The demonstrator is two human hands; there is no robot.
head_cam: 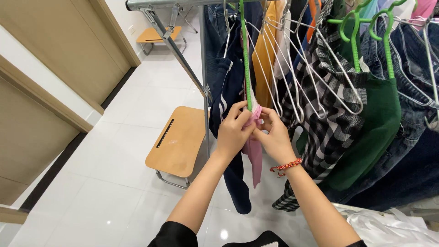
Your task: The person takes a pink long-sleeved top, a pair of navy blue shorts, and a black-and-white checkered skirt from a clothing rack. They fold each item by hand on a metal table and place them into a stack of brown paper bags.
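Note:
A pink garment (254,158) hangs from a green hanger (246,59) on a metal clothes rack (155,3). My left hand (233,132) pinches the top of the pink cloth at the hanger's lower end. Facing it from the other side, my right hand (275,137), with a red beaded bracelet on its wrist, grips the same cloth. Behind my hands hangs a navy garment with white stripes (224,91).
The rack is crowded: empty wire hangers (292,77), a yellow top (267,59), a black-and-white plaid shirt (329,123), a green garment (375,128) and jeans (411,68). A wooden stool (176,142) stands on the white tiles below. White cloth (388,226) lies lower right.

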